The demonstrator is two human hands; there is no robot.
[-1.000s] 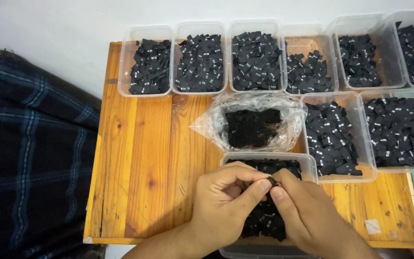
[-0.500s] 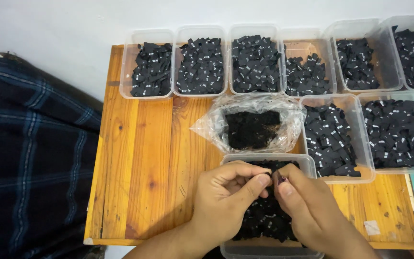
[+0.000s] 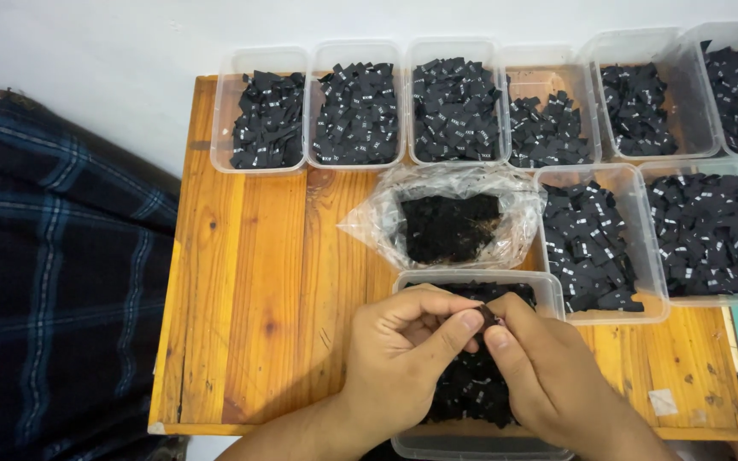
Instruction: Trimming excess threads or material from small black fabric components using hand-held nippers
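Wooden worktop [image 3: 249, 282], rows of clear tubs of black fabric labels. We pinch one small black label [image 3: 488, 318] between left hand [image 3: 403, 358] and right hand [image 3: 548, 376], fingertips closed on it, directly above the near tub [image 3: 403, 286]; both hands equally near.

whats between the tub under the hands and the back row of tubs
In the head view, a clear plastic bag of black pieces lies on the wooden table, between the near tub and the back row.

Small black label [image 3: 488, 317] – pinched between fingertips, above clear tub [image 3: 471, 280] of labels.
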